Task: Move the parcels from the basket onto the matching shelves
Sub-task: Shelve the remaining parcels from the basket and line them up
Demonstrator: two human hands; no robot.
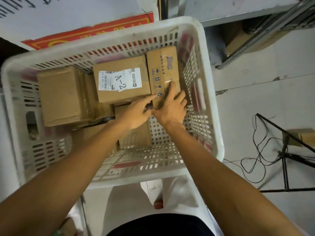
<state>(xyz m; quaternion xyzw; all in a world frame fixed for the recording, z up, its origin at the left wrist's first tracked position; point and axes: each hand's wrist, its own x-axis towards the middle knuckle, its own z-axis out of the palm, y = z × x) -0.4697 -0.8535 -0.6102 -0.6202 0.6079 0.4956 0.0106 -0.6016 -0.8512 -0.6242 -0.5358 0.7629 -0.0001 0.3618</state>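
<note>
A white perforated plastic basket [209, 92] holds several brown cardboard parcels. One parcel in the middle carries a white label marked A-2 [121, 80]. To its right, a narrow parcel with blue print [162, 65] leans toward the basket's right wall. My right hand [172, 106] lies over that parcel's near end, fingers spread across its top and right edge, thumb at the near face. My left hand [136, 114] is at the parcel's near left corner, index finger stretched along it and the other fingers curled against the end. A plain parcel [59, 96] sits at the left.
A grey metal shelf [255, 12] stands at the top right with a cardboard box [242, 40] beneath it. A black tripod [286, 150] and loose cable [255, 150] lie on the floor to the right. A red sign [93, 33] lies behind the basket.
</note>
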